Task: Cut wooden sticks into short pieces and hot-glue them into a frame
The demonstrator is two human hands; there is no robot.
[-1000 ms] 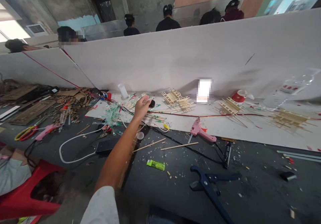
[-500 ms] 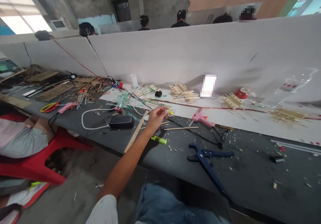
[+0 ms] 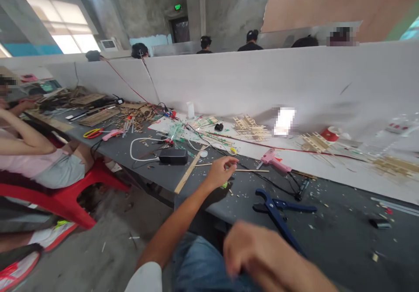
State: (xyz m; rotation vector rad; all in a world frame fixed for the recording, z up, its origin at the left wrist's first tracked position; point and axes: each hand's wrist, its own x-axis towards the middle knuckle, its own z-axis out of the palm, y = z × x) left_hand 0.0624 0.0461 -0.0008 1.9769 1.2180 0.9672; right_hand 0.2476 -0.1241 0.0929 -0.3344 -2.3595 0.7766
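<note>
My left hand [image 3: 222, 172] hovers over the dark table with its fingers curled and the thumb and fingertips close together; anything held between them is too small to make out. Under it lies a bright green item [image 3: 224, 185], mostly covered, and a thin wooden stick [image 3: 252, 170] runs behind the fingers. My right hand [image 3: 244, 246] is blurred by motion near the table's front edge, over my lap, its fingers smeared. Beyond it on the table is a blue clamp-like tool [image 3: 275, 209]. A pink glue gun [image 3: 273, 160] rests further back.
A black power adapter [image 3: 173, 156] and a flat wooden strip [image 3: 188, 172] lie left of my left hand. Small stick structures [image 3: 250, 127] stand along the white partition [image 3: 209, 78]. At the left, a person [image 3: 42, 156] sits on a red stool [image 3: 78, 191].
My left hand has drawn back toward me, from beside the yellow item to above the green one. My right hand has come into view at the bottom. The view has shifted left.
</note>
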